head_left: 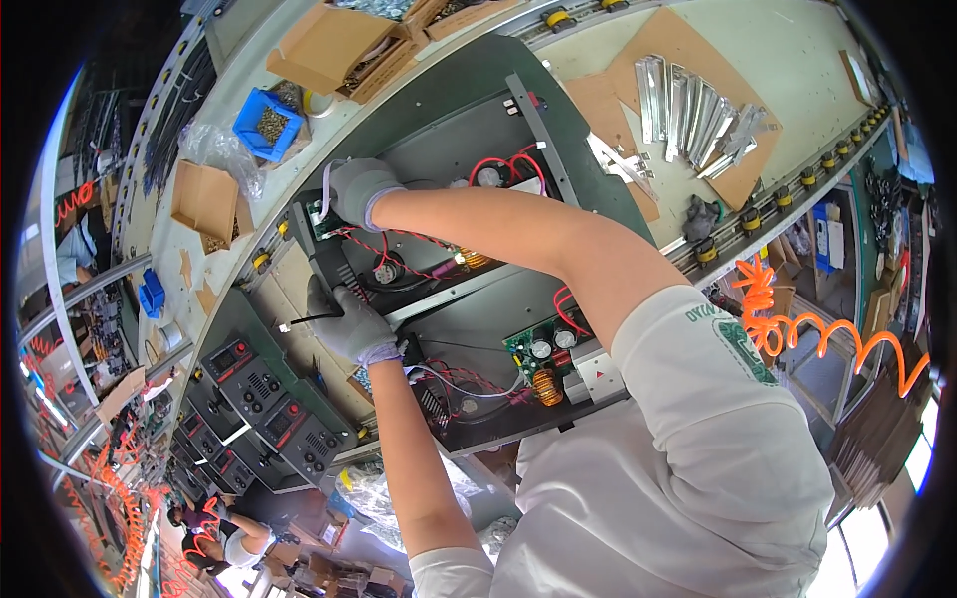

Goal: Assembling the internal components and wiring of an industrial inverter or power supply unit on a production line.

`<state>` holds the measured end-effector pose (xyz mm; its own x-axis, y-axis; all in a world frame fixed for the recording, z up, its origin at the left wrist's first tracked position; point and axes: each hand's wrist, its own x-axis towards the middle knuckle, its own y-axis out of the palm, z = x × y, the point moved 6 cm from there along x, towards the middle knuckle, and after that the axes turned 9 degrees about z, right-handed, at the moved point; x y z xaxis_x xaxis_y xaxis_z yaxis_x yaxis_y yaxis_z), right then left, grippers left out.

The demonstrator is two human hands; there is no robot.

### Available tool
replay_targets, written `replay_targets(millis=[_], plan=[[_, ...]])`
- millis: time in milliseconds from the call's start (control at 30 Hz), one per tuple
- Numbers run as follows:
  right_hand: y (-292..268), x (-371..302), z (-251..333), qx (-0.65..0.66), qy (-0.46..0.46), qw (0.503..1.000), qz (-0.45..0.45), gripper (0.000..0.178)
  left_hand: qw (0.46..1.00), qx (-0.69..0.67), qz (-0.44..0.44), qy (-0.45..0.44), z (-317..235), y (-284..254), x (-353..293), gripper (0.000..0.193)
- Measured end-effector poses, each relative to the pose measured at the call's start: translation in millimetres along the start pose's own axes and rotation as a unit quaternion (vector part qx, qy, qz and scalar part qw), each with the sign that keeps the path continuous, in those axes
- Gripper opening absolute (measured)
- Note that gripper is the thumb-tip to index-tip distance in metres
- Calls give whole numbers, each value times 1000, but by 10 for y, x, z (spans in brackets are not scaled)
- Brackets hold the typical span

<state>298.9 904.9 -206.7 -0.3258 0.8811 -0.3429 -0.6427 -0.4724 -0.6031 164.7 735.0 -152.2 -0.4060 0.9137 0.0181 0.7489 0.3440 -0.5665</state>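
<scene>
An open metal case [439,145] lies at eleven o'clock, the right hand [363,191] at ten and the left hand [351,325] at nine beside a black wire [311,318], fingers bent, whether gripping I cannot tell.

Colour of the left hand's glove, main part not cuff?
Grey: the left glove shows it best in the head view.

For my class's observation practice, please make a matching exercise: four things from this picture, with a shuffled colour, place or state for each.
1. Left hand
2. Bin of small parts
3. Shiny metal strips
4. Coiled hose

A. Orange
B. Lying on cardboard
C. Grey-gloved
D. Blue

Pairs: 1-C, 2-D, 3-B, 4-A
</scene>
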Motion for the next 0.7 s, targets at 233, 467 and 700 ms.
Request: replay_targets(millis=[233, 467, 700], plan=[[20, -70, 22, 61, -22, 997, -40, 25, 1000, -5, -3, -8, -33, -14, -15, 45], [75, -53, -56, 106, -25, 992, -62, 25, 1000, 8, 3, -1, -35, 10, -9, 45], [38, 59, -6, 64, -37, 997, -10, 30, 1000, 17, -10, -4, -14, -46, -7, 44]])
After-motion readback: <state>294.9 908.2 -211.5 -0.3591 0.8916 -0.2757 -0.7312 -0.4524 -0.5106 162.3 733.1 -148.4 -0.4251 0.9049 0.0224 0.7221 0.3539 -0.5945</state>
